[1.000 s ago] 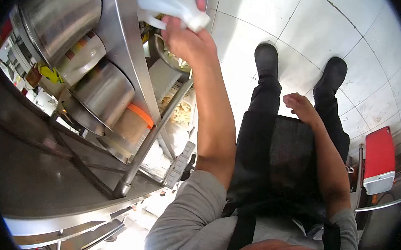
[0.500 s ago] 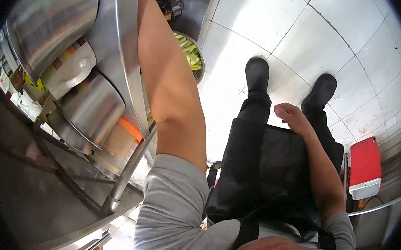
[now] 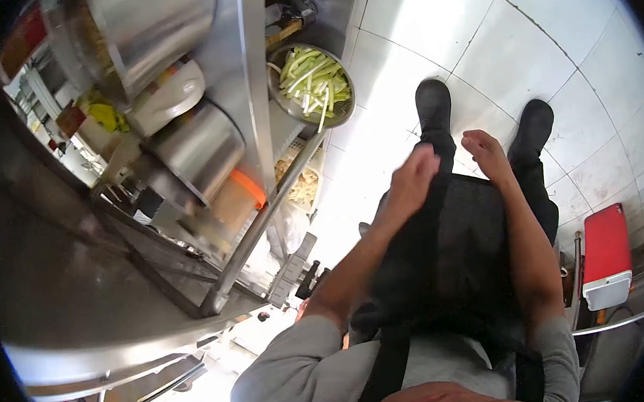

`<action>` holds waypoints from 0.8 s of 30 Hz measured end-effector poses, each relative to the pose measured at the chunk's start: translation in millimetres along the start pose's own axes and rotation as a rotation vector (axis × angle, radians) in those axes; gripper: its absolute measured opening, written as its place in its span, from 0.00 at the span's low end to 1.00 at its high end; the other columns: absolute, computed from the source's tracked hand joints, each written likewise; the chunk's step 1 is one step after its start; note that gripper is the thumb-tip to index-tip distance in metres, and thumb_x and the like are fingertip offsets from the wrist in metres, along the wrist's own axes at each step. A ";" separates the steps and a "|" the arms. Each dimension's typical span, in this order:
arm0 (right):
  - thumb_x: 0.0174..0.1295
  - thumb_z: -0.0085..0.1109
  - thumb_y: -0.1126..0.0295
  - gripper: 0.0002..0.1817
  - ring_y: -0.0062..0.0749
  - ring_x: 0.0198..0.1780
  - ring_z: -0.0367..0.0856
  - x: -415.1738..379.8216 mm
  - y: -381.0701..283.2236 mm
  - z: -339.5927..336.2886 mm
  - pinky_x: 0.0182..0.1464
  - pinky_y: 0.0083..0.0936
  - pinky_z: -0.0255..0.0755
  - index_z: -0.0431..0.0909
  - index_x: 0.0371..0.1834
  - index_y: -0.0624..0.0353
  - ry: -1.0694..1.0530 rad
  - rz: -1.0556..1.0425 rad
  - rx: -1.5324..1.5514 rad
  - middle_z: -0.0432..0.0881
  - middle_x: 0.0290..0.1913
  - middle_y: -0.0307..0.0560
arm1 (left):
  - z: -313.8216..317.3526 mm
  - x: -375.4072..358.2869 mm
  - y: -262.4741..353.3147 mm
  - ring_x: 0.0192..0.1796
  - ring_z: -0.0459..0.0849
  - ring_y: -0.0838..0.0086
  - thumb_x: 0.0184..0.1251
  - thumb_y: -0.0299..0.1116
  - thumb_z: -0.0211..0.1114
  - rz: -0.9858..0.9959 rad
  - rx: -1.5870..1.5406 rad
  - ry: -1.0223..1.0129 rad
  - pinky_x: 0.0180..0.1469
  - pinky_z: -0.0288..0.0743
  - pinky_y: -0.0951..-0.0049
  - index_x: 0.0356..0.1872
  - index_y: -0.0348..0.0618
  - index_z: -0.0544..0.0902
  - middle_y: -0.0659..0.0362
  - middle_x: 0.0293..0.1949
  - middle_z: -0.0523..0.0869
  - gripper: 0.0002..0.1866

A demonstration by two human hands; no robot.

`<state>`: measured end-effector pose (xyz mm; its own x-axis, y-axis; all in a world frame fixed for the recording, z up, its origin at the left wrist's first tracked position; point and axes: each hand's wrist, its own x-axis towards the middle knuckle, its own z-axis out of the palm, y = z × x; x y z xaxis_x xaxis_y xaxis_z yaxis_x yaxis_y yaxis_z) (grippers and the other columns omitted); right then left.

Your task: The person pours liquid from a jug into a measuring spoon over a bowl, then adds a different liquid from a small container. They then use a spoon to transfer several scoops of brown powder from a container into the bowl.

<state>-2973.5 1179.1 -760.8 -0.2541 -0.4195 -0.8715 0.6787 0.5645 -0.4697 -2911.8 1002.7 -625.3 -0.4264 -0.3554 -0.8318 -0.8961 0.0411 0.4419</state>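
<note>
My left hand (image 3: 415, 172) is in front of the black apron (image 3: 470, 239), above my left leg. Its fingers are bent and smeared by motion, and I see no object in it. My right hand (image 3: 485, 152) is a short way to its right, apart from it, over the apron's lower edge. Those fingers are curled in and nothing shows in them. To the left of my left hand, a round metal colander (image 3: 351, 111) holds cut pale-green vegetable strips (image 3: 313, 78).
A steel shelf unit (image 3: 254, 79) on the left carries metal pots (image 3: 199, 153), a white ceramic dish (image 3: 173, 99) and an orange-rimmed container (image 3: 246, 190). Low beneath it, a basket (image 3: 318, 173) holds pale pieces. A red and white cooler (image 3: 606, 256) stands right, on white floor tiles (image 3: 428, 14).
My left arm has swung back from the shelf side to in front of my apron, uncovering the colander. My right hand has risen slightly in the view. The whole view has shifted.
</note>
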 end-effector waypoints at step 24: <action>0.61 0.58 0.62 0.13 0.23 0.29 0.77 -217.8 -62.0 -243.1 0.26 0.23 0.72 0.79 0.42 0.59 0.160 0.010 -0.195 0.79 0.32 0.38 | 110.6 -308.2 -100.0 0.47 0.83 0.55 0.66 0.40 0.55 0.176 0.111 0.151 0.49 0.76 0.58 0.42 0.43 0.81 0.50 0.43 0.85 0.13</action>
<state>-3127.8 1408.3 -576.2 -0.3643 -0.3038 -0.8803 0.5400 0.7012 -0.4655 -2704.3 1211.4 -450.4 -0.5611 -0.4689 -0.6821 -0.8214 0.2140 0.5286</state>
